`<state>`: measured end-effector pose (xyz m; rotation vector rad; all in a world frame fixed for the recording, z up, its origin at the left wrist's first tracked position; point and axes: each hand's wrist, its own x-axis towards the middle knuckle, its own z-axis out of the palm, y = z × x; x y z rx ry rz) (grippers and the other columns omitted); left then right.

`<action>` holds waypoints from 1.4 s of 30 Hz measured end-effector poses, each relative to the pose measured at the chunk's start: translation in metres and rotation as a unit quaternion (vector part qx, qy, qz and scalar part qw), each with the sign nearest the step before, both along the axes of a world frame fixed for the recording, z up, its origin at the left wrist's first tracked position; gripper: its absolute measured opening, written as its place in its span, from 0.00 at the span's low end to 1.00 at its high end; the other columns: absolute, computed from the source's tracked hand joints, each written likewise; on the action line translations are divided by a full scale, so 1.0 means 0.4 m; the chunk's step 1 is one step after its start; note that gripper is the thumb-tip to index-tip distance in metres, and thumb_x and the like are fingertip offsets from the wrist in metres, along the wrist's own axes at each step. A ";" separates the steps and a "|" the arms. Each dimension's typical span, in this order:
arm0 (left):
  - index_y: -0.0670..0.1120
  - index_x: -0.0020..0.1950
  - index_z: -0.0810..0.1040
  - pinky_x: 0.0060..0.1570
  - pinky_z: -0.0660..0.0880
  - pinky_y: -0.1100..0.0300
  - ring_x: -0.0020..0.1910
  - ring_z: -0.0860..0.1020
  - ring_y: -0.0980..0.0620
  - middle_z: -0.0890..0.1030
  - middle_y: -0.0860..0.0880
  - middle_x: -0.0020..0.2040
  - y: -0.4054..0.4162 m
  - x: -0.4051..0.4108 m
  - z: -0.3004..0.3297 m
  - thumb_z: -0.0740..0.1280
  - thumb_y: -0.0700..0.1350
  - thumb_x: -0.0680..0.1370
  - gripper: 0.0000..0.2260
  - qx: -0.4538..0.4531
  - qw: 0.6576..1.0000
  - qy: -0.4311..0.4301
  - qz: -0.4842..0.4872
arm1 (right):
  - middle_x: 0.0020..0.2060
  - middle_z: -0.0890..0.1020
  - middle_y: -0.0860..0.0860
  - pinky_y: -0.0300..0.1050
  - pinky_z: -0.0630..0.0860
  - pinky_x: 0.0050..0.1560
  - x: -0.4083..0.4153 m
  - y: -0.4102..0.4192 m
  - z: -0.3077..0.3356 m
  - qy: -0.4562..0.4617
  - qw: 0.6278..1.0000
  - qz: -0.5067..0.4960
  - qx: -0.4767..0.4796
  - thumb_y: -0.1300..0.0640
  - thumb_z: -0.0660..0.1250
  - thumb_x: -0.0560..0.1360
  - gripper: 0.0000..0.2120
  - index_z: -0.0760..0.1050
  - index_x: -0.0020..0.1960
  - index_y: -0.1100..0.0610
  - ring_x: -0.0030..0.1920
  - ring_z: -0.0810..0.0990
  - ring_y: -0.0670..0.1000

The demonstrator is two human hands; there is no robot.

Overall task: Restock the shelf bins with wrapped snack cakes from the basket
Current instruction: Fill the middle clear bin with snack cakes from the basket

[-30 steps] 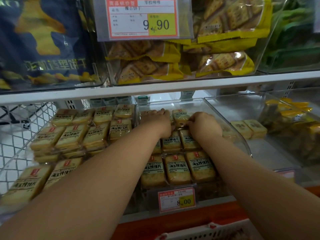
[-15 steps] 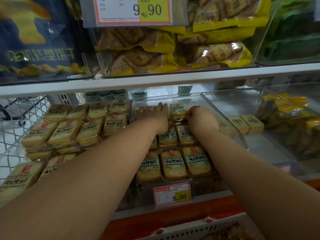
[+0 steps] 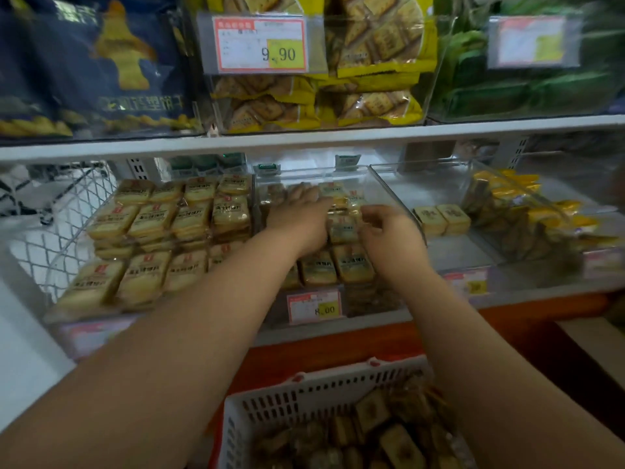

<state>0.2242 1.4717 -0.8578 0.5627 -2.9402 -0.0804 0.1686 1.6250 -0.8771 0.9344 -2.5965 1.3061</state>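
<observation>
Wrapped snack cakes lie in rows in the clear middle shelf bin. My left hand reaches to the back of that bin, its fingers stretched flat over the rear cakes. My right hand hovers just above the cakes on the bin's right side, fingers loosely curled with nothing visible in them. Below the shelf stands a white slotted basket holding several more wrapped cakes.
A clear bin on the left is packed with the same cakes. The clear right bin holds two cakes near its back. Above is a shelf with yellow cracker bags. A price tag hangs on the middle bin's front.
My right hand has come off the rear cake and drawn back a little. My left hand stays on the back row. The view has dropped, bringing the basket into sight.
</observation>
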 end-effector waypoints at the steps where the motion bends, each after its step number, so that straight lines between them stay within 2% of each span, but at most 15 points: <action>1: 0.54 0.77 0.62 0.75 0.51 0.46 0.79 0.53 0.45 0.58 0.48 0.80 0.037 0.038 -0.011 0.59 0.49 0.82 0.23 0.007 0.998 0.063 -0.012 | 0.52 0.80 0.44 0.29 0.68 0.41 0.040 0.030 -0.019 0.007 0.998 -0.006 -0.056 0.56 0.64 0.80 0.14 0.75 0.64 0.51 0.43 0.75 0.36; 5: 0.49 0.65 0.76 0.62 0.66 0.54 0.65 0.70 0.48 0.75 0.49 0.65 0.169 0.202 -0.088 0.60 0.46 0.81 0.14 -0.020 0.940 0.341 -0.002 | 0.43 0.74 0.34 0.28 0.70 0.43 0.190 0.134 -0.133 0.043 0.980 -0.034 -0.191 0.56 0.63 0.79 0.09 0.73 0.55 0.43 0.46 0.75 0.35; 9: 0.47 0.60 0.75 0.54 0.67 0.59 0.56 0.72 0.49 0.75 0.48 0.58 0.259 0.338 -0.261 0.60 0.41 0.80 0.10 0.011 0.906 0.422 -0.001 | 0.43 0.75 0.36 0.30 0.70 0.42 0.308 0.203 -0.320 -0.026 0.986 -0.047 -0.158 0.55 0.63 0.78 0.08 0.72 0.51 0.42 0.45 0.77 0.42; 12: 0.49 0.58 0.75 0.54 0.68 0.63 0.55 0.74 0.52 0.76 0.51 0.56 0.304 0.437 -0.444 0.61 0.44 0.80 0.08 0.098 0.947 0.304 0.032 | 0.42 0.76 0.38 0.36 0.74 0.41 0.372 0.252 -0.479 -0.148 0.987 -0.054 0.025 0.52 0.63 0.79 0.04 0.72 0.52 0.44 0.46 0.79 0.45; 15: 0.54 0.52 0.75 0.56 0.76 0.57 0.54 0.77 0.53 0.78 0.53 0.54 0.312 0.513 -0.607 0.61 0.47 0.81 0.04 0.228 0.966 0.054 0.111 | 0.42 0.79 0.47 0.46 0.77 0.38 0.419 0.298 -0.593 -0.244 0.954 -0.010 0.172 0.53 0.62 0.80 0.09 0.75 0.58 0.53 0.43 0.79 0.51; 18: 0.53 0.52 0.75 0.55 0.76 0.55 0.49 0.77 0.51 0.78 0.49 0.53 0.310 0.568 -0.715 0.61 0.49 0.80 0.04 0.289 0.920 -0.216 0.155 | 0.50 0.81 0.57 0.49 0.76 0.49 0.440 0.316 -0.653 -0.293 0.902 0.078 0.309 0.60 0.60 0.80 0.11 0.76 0.59 0.63 0.53 0.79 0.60; 21: 0.47 0.65 0.73 0.55 0.75 0.52 0.53 0.77 0.45 0.76 0.44 0.60 0.320 0.576 -0.766 0.60 0.52 0.80 0.16 0.308 0.872 -0.332 0.185 | 0.54 0.81 0.62 0.50 0.75 0.52 0.444 0.319 -0.667 -0.353 0.849 0.114 0.377 0.57 0.61 0.81 0.13 0.77 0.54 0.67 0.56 0.78 0.58; 27: 0.46 0.71 0.71 0.65 0.71 0.48 0.62 0.75 0.41 0.74 0.41 0.67 0.318 0.550 -0.839 0.59 0.60 0.78 0.26 0.361 0.827 -0.333 0.274 | 0.48 0.75 0.54 0.43 0.71 0.49 0.431 0.295 -0.694 -0.417 0.821 0.109 0.373 0.54 0.61 0.82 0.08 0.72 0.49 0.58 0.51 0.74 0.51; 31: 0.47 0.69 0.71 0.58 0.72 0.52 0.60 0.74 0.43 0.74 0.42 0.65 0.317 0.532 -0.869 0.66 0.62 0.76 0.27 0.410 0.794 -0.323 0.312 | 0.37 0.74 0.52 0.41 0.68 0.43 0.419 0.293 -0.721 -0.461 0.813 0.077 0.347 0.57 0.62 0.81 0.13 0.70 0.38 0.56 0.46 0.73 0.51; 33: 0.47 0.68 0.73 0.55 0.73 0.53 0.57 0.75 0.45 0.75 0.43 0.64 0.319 0.527 -0.885 0.66 0.59 0.77 0.24 0.398 0.805 -0.330 0.291 | 0.39 0.75 0.52 0.42 0.71 0.47 0.419 0.295 -0.734 -0.474 0.814 0.058 0.331 0.58 0.62 0.81 0.10 0.72 0.40 0.55 0.47 0.73 0.52; 35: 0.49 0.65 0.76 0.56 0.74 0.53 0.57 0.76 0.45 0.77 0.43 0.62 0.323 0.526 -0.892 0.66 0.59 0.76 0.21 0.405 0.819 -0.304 0.270 | 0.48 0.76 0.55 0.41 0.75 0.51 0.416 0.301 -0.743 -0.500 0.817 0.024 0.285 0.57 0.62 0.80 0.06 0.76 0.54 0.56 0.49 0.73 0.52; 36: 0.49 0.62 0.77 0.57 0.75 0.53 0.57 0.77 0.45 0.78 0.43 0.60 0.326 0.529 -0.890 0.66 0.59 0.76 0.20 0.410 0.822 -0.292 0.267 | 0.51 0.76 0.56 0.39 0.75 0.46 0.412 0.303 -0.741 -0.519 0.811 0.011 0.271 0.55 0.62 0.80 0.12 0.75 0.61 0.58 0.48 0.73 0.52; 38: 0.48 0.60 0.78 0.55 0.77 0.51 0.53 0.78 0.46 0.78 0.45 0.56 0.337 0.539 -0.873 0.65 0.55 0.77 0.16 0.363 0.847 -0.290 0.256 | 0.53 0.79 0.54 0.36 0.75 0.38 0.414 0.306 -0.731 -0.600 0.760 0.001 0.249 0.46 0.63 0.80 0.18 0.74 0.65 0.56 0.44 0.77 0.49; 40: 0.49 0.61 0.75 0.57 0.76 0.50 0.56 0.75 0.47 0.75 0.46 0.60 0.352 0.552 -0.856 0.64 0.48 0.78 0.13 0.256 0.899 -0.280 0.217 | 0.53 0.81 0.55 0.43 0.79 0.44 0.421 0.305 -0.716 -0.706 0.677 -0.017 0.210 0.36 0.65 0.75 0.22 0.73 0.59 0.52 0.47 0.82 0.53; 42: 0.49 0.66 0.70 0.61 0.72 0.51 0.63 0.70 0.45 0.69 0.45 0.66 0.371 0.568 -0.838 0.64 0.45 0.77 0.17 0.186 0.940 -0.250 0.137 | 0.51 0.82 0.58 0.50 0.81 0.48 0.429 0.304 -0.714 -0.757 0.634 -0.035 0.152 0.35 0.69 0.72 0.25 0.73 0.58 0.53 0.50 0.83 0.58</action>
